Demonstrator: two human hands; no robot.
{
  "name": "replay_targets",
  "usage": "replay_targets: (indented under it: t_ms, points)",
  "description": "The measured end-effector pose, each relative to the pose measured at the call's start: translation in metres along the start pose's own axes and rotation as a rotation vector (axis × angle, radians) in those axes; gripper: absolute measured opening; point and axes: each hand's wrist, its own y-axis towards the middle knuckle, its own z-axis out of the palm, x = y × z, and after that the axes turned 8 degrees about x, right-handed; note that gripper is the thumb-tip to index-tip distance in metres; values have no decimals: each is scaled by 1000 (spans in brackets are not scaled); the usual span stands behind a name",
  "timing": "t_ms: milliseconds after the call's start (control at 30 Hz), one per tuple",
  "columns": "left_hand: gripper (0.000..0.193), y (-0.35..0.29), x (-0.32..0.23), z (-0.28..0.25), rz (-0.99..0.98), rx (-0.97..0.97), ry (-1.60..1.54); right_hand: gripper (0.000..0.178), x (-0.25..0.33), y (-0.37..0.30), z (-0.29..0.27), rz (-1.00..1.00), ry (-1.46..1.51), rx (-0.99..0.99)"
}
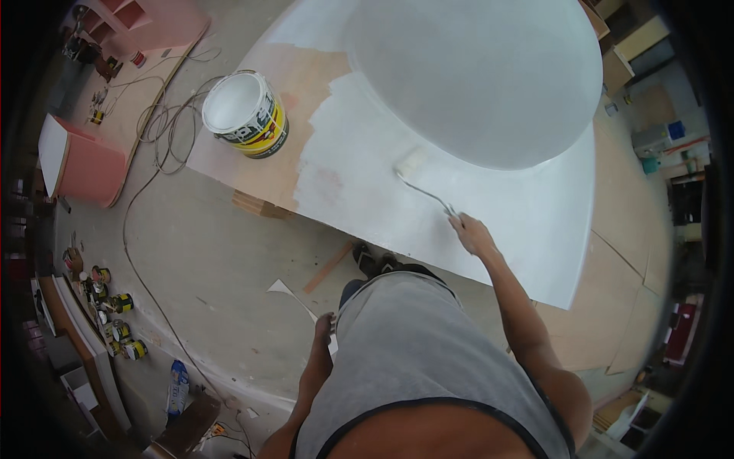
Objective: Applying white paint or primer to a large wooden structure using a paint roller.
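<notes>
Head view: right hand [472, 233] outstretched, gripping roller [411, 161]

Right arm stretched forward and up, right hand [472, 234] closed in a firm grip. Left arm hanging bent beside the torso, left hand [325, 329] loosely curled.

Board across the upper middle of the frame, floor clutter down the left.

A paint bucket [245, 113] stands on the board's [367, 191] left end; a roller [411, 162] lies on it right of the bucket, its handle in the right hand [472, 234] below. Cables [164, 122] lie left of the board; small cans [115, 317] sit at lower left.
</notes>
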Motion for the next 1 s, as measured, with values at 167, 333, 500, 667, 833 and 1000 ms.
replay_targets:
  t_ms: [167, 333, 500, 667, 833, 1000]
  points:
    - [44, -2, 16, -15, 158, 22, 236, 50, -52, -76, -16, 31, 84, -18]
    - [42, -23, 32, 4, 144, -55, 180, 47, 14, 6, 3, -157, 22, -32]
    - [41, -20, -26, -35, 122, -93, 184, 50, 153, 133, -20, -231, 43, -152]
    - [34, -11, -113, -62, 88, -163, -190, 49, 258, 171, -42, -93, 380, -34]
    - [36, 79, -107, -135, 232, -104, 520, 55, 275, 158, -12, -123, 408, -98]
    - [39, 85, -155, -261, -59, 70, 9, 52, 217, 58, 74, 32, 422, -44]
